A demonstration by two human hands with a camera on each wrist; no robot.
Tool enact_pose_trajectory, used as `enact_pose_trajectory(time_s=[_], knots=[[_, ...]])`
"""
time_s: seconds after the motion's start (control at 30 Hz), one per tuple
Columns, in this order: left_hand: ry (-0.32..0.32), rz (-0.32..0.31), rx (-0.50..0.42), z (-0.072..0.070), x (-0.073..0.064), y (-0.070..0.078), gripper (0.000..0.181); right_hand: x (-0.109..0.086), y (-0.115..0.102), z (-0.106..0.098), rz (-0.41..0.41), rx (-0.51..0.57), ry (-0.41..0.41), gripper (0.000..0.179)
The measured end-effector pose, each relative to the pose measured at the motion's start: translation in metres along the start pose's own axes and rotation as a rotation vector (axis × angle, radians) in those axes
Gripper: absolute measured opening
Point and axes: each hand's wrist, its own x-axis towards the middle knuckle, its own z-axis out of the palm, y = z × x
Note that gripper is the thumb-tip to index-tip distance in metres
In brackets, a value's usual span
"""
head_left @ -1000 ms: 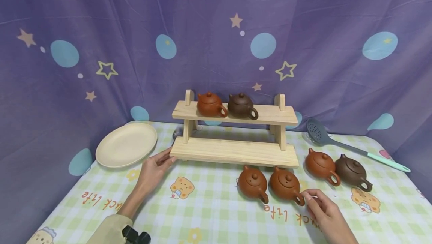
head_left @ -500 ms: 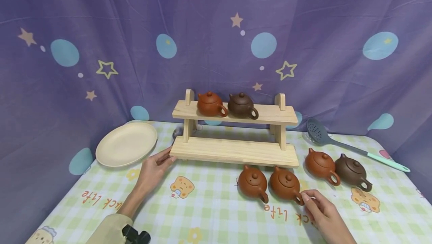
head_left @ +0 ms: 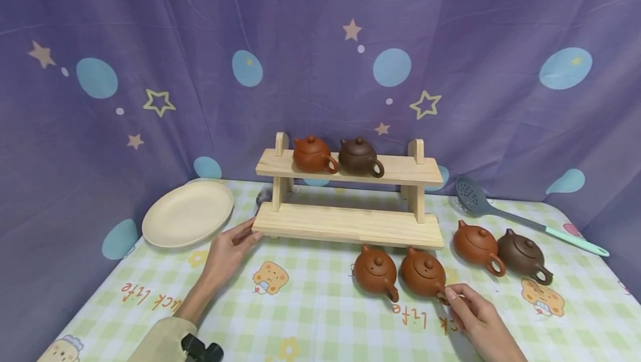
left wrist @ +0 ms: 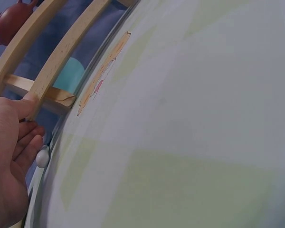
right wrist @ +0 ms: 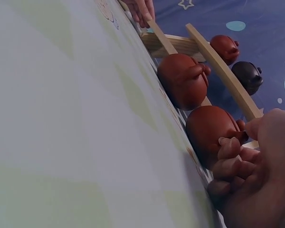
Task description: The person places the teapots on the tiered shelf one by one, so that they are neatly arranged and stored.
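Note:
A two-tier wooden shelf [head_left: 345, 223] stands on the checked tablecloth. My left hand [head_left: 229, 253] grips the left end of its lower board, thumb on the front edge and fingers under it in the left wrist view. On the upper board sit a reddish-brown teapot [head_left: 309, 155] and a dark brown teapot [head_left: 356, 156]. Two more reddish-brown teapots stand on the cloth before the shelf. My right hand [head_left: 478, 315] pinches the handle of the right-hand teapot [head_left: 422, 274] between thumb and fingers. Its neighbour, the left-hand teapot [head_left: 374, 273], stands close beside it.
To the right stand another reddish-brown teapot [head_left: 474, 242] and a dark brown teapot [head_left: 521, 253]. Behind them lies a slotted skimmer [head_left: 516, 217] with a mint handle end. A cream oval plate [head_left: 187, 214] is at the left. A purple curtain [head_left: 320, 45] hangs behind the table.
My right hand has shifted slightly left and closed its fingers further onto the teapot's handle. The left hand, shelf and teapots stay in place.

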Motion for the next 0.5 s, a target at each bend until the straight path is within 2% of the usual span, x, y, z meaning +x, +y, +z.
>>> enact_pose_trajectory(time_s=[0.33,0.5], knots=[[-0.013,-0.001,0.004,-0.0004,-0.0011,0.0003,0.055,0.0006,-0.002,0.0038,0.042,-0.027,0.001,0.045],[-0.012,0.006,0.009,-0.0004,-0.0001,-0.0006,0.056,0.0007,-0.0016,0.0037,0.031,-0.036,-0.001,0.045]])
